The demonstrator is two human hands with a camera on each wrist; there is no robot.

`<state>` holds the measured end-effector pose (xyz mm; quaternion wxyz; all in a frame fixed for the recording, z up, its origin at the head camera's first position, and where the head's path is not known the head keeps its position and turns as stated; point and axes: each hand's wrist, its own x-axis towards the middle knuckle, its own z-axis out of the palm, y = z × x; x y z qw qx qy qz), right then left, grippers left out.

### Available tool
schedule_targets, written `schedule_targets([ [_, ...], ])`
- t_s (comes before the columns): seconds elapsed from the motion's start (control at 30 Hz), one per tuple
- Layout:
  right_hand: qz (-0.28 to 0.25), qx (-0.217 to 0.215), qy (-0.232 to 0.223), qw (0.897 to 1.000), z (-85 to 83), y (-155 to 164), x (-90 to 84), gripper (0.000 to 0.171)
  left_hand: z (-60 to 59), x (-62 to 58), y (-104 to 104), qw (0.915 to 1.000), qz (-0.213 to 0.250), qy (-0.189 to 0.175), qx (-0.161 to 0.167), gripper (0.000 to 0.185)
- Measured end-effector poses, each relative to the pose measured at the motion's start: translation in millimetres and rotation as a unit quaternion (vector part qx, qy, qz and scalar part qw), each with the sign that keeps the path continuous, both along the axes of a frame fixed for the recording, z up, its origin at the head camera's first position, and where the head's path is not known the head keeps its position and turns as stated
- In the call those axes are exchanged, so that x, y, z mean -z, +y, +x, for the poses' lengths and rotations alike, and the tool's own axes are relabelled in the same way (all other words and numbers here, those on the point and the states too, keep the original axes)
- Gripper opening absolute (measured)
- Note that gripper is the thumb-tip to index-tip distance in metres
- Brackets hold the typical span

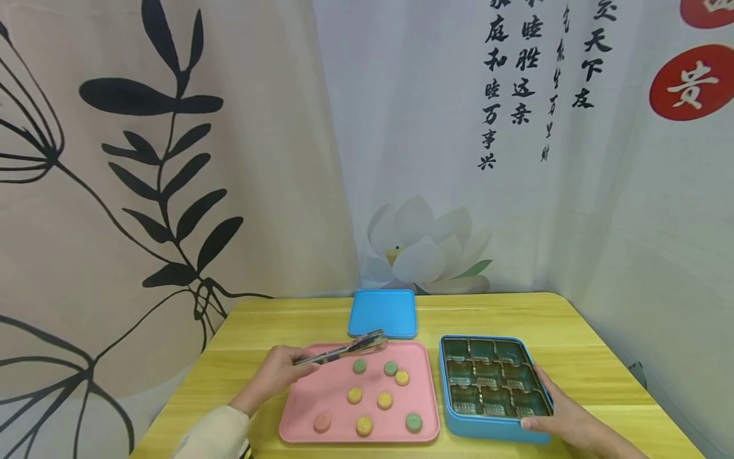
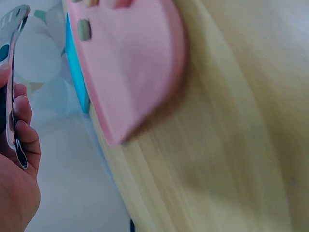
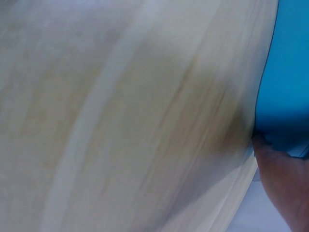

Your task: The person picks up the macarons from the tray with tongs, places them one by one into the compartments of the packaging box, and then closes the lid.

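Broadly, the yellow table (image 1: 321,319) carries a pink tray (image 1: 338,421) of small round cakes (image 1: 385,400) beside a blue tin (image 1: 487,428). At the tin's near right corner the right hand (image 1: 564,417) rests, fingers straight. Over the tray's far left edge, the left hand (image 1: 281,370) grips metal tongs (image 1: 350,349).

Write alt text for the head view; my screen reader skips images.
A left hand holds metal tongs over a pink tray of eight small round cakes, while the right hand rests on a blue tin of empty compartments. A blue lid lies behind on the yellow table.
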<state>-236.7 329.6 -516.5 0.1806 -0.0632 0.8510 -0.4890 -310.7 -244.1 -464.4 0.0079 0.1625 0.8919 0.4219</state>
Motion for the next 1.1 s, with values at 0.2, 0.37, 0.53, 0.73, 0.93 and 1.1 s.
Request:
schedule_targets([
  [0.2,0.012,0.018,-0.002,1.000,-1.6,1.1,2.5,0.114,-2.9,-6.1,24.2,0.9995,0.015,-0.014,0.024,0.026],
  [0.37,0.018,0.015,-0.008,1.000,-3.2,2.4,3.6,0.115,-3.9,-8.5,46.6,0.9987,0.020,-0.010,0.045,0.028],
  [0.53,0.018,0.020,-0.006,1.000,-8.3,7.8,11.9,0.116,-3.0,-8.9,70.9,0.9980,0.022,-0.008,0.060,0.017],
  [0.73,-0.006,0.026,-0.003,1.000,-19.4,19.5,34.0,0.122,0.7,-5.0,98.1,0.9953,0.027,-0.012,0.092,0.005],
  [0.93,-0.003,0.026,-0.008,1.000,-18.4,17.5,31.3,0.121,8.5,1.5,118.5,0.9933,0.035,-0.011,0.110,0.005],
  [1.1,0.014,0.019,0.003,1.000,0.3,-2.7,-0.8,0.116,17.3,5.7,130.0,0.9917,0.047,-0.040,0.113,0.004],
])
